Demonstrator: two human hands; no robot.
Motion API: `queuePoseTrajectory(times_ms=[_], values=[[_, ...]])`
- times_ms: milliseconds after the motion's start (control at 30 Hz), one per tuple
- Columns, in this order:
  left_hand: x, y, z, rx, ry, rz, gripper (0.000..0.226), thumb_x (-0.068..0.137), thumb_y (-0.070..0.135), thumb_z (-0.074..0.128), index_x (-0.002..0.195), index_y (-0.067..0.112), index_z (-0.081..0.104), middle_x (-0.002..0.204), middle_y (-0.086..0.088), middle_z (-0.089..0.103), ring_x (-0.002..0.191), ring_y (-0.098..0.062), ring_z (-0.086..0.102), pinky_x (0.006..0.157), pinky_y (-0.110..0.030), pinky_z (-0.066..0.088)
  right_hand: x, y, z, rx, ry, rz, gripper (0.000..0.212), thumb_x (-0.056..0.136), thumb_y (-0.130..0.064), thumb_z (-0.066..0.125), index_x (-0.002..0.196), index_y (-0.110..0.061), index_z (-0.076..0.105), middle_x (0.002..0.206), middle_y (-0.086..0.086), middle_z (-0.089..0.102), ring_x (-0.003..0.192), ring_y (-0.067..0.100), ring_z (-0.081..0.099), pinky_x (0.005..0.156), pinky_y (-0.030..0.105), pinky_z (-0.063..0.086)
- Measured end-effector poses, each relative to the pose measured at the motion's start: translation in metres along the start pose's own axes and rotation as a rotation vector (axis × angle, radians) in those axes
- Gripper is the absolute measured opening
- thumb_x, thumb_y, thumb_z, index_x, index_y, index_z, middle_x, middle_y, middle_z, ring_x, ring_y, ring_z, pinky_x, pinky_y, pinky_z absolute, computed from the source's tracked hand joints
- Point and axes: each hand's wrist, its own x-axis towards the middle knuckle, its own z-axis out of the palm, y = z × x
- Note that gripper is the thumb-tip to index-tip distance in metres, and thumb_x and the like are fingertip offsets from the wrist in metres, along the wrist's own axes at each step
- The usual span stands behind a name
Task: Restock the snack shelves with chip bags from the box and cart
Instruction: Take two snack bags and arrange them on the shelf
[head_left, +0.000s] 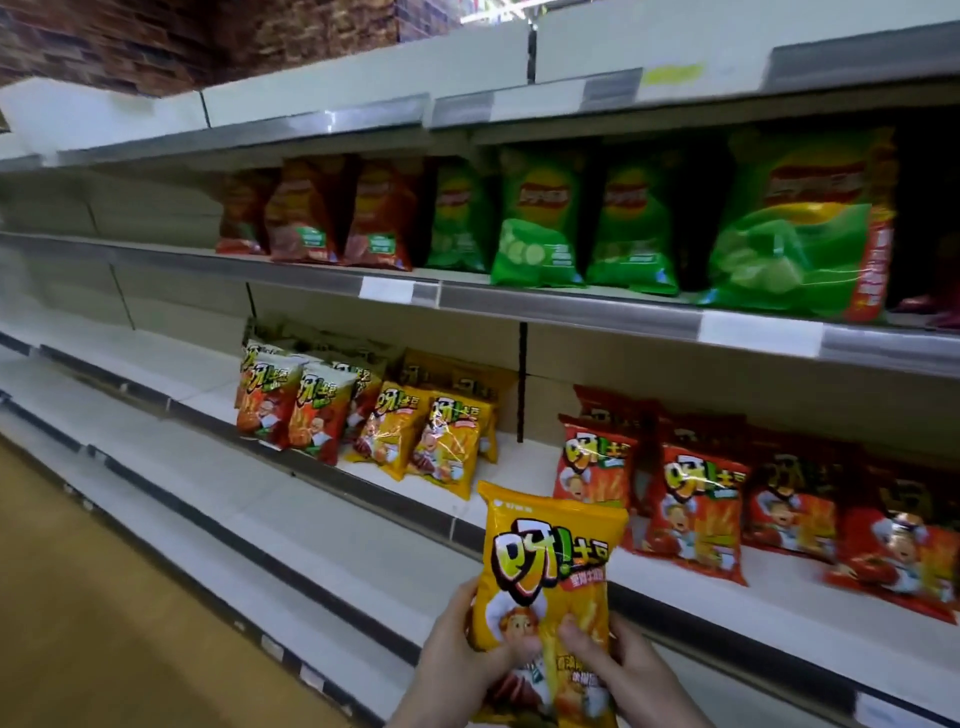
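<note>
I hold a yellow chip bag (548, 566) upright in front of the shelves, at the bottom centre of the head view. My left hand (465, 654) grips its lower left edge, thumb on the front. My right hand (623, 670) pinches its lower right part. Behind it, the middle shelf (363, 493) carries matching yellow bags (426, 441), red-and-green bags (291, 405) to their left and red bags (696, 509) to their right. A gap of bare white shelf lies between the yellow and the red bags.
The upper shelf (571, 306) holds dark red bags (332, 213) and green bags (540, 218), with a large green bag (800, 228) at the right. The shelf sections to the left are bare. A tan floor (104, 597) runs along the lower left. No box or cart is in view.
</note>
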Motion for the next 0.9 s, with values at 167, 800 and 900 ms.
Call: queuePoseTrajectory(times_ms=[167,800,900], values=[[0.097,-0.041,-0.098,-0.018,-0.024,-0.005,0.058,0.065,0.026,0.088,0.114,0.032,0.057,0.092,0.019,0.073,0.086,0.002,0.068,0.077,-0.020,0.054,0.101,-0.015,0.086,-0.002,0.100,0.010,0.058,0.057,-0.053,0.081,0.106,-0.037,0.055,0.106,-0.016,0.064,0.092,-0.003,0.058,0.075,0.017,0.046],[0.361,-0.091,-0.216,0.151,-0.229,0.100,0.063,0.077,0.045,0.071,0.134,0.029,0.049,0.126,0.012,0.061,0.117,-0.007,0.057,0.088,-0.020,0.051,0.342,-0.032,0.184,-0.051,0.501,-0.119,0.057,0.081,-0.042,0.070,0.125,-0.033,0.035,0.113,-0.021,0.055,0.099,0.000,0.058,0.070,0.011,0.048],[0.373,-0.095,-0.219,0.171,-0.265,0.121,0.054,0.082,0.036,0.070,0.132,0.029,0.050,0.124,0.014,0.061,0.114,-0.003,0.058,0.085,-0.016,0.051,0.352,-0.029,0.184,-0.078,0.507,-0.129,0.056,0.080,-0.043,0.069,0.123,-0.035,0.034,0.114,-0.020,0.055,0.104,0.003,0.059,0.076,0.014,0.052]])
